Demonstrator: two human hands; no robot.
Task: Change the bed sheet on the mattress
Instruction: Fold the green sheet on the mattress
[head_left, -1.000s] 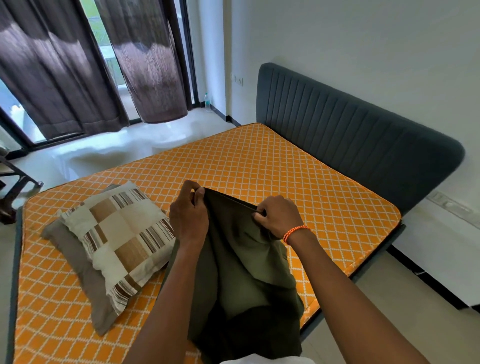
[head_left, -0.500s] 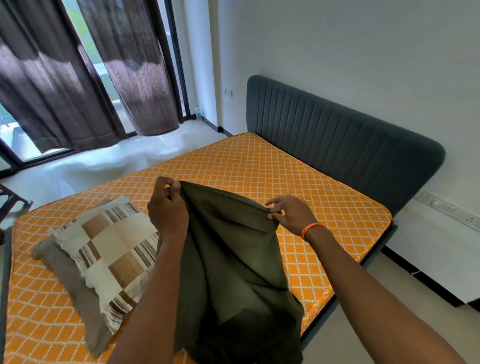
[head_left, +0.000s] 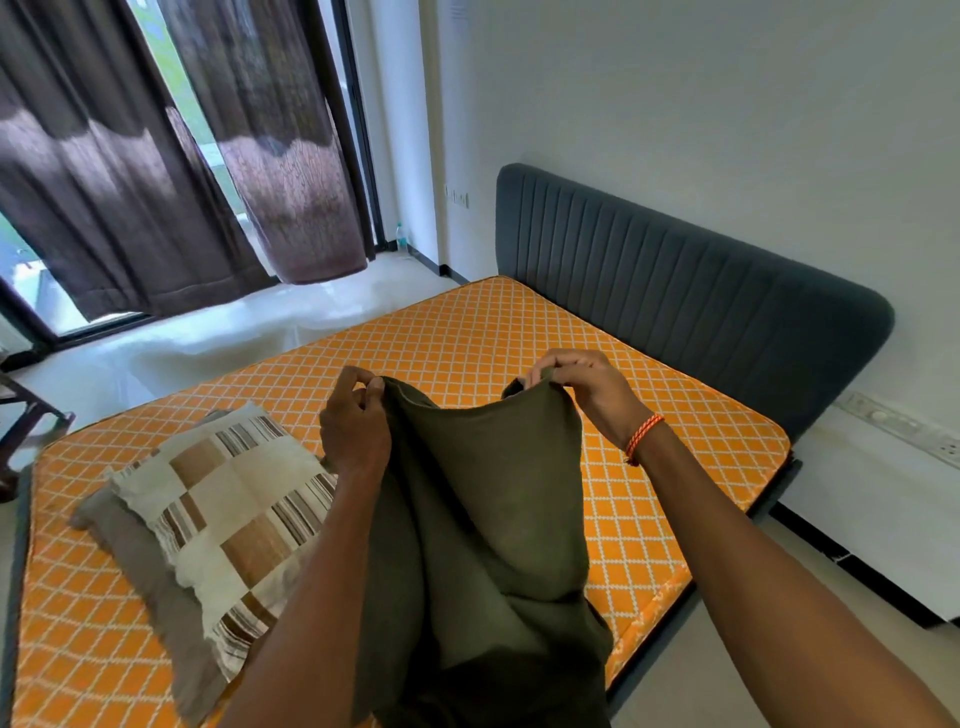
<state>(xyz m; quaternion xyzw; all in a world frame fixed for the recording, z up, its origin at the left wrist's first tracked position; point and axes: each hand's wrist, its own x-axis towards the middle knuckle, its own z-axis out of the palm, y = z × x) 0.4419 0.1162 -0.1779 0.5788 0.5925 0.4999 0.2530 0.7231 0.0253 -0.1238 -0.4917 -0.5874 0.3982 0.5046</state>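
A dark olive-green bed sheet (head_left: 483, 519) hangs bunched in front of me, above the near edge of the bare orange diamond-patterned mattress (head_left: 467, 332). My left hand (head_left: 353, 421) pinches the sheet's top edge at its left end. My right hand (head_left: 587, 387), with an orange thread band on the wrist, grips the same edge further right. The edge sags between the two hands, and the rest of the sheet drops down past my arms out of view.
Two stacked pillows, a checked beige-brown pillow (head_left: 234, 504) on a grey pillow (head_left: 140, 551), lie on the mattress to the left. A dark grey padded headboard (head_left: 675, 280) stands against the white wall. Brown curtains (head_left: 130, 156) hang over the window. Pale floor lies to the right of the bed.
My hands have risen and moved apart along the sheet's top edge, the right hand going further right, so the sheet is spread wider between them.
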